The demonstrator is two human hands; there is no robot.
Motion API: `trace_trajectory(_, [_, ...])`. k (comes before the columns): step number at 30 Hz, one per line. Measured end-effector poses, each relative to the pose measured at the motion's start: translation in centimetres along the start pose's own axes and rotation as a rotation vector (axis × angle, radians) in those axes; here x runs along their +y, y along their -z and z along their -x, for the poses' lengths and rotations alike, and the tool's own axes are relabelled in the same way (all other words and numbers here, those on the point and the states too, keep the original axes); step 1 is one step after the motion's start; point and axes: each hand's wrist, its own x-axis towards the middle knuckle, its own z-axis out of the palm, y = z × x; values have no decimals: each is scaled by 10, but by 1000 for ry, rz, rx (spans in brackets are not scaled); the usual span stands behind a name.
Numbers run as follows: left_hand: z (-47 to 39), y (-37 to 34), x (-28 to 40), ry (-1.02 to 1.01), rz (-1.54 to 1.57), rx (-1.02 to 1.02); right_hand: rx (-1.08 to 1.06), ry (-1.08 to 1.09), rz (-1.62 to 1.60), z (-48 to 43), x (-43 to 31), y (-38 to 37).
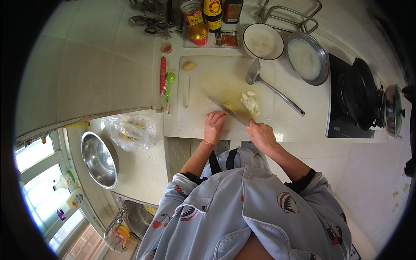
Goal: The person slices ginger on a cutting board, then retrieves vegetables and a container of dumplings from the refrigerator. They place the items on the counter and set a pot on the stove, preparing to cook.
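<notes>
My right hand (262,136) is closed round the handle of a kitchen knife (232,112), whose blade slants up to the left over a white cutting board (208,68). Beside the blade, my left hand (214,126) rests on the board with its fingers curled; whether they hold a piece of food is hidden. Thin yellow shreds, perhaps ginger, (230,107) lie just behind the blade. Farther right is a pile of pale slices (251,105). A piece of ginger root (188,66) sits at the board's far left corner. A metal spatula (279,95) lies across the board's right edge.
A white bowl (263,41) and a metal bowl (305,59) with whitish contents stand at the back, near a black wok (360,94) on a cooktop. Bottles (213,14) and a red cup (198,33) are behind the board. Leftward are a plastic bag (131,131), a steel basin (99,160) and a sink (138,217).
</notes>
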Motion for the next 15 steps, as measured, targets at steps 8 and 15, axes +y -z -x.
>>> trace_trajectory(8, [-1,0,2,10,-4,0,37,-4,75,2,0,-12])
trace_trajectory(15, [0,-3,1,16,5,25,64,-38,-16,-1,2,-17])
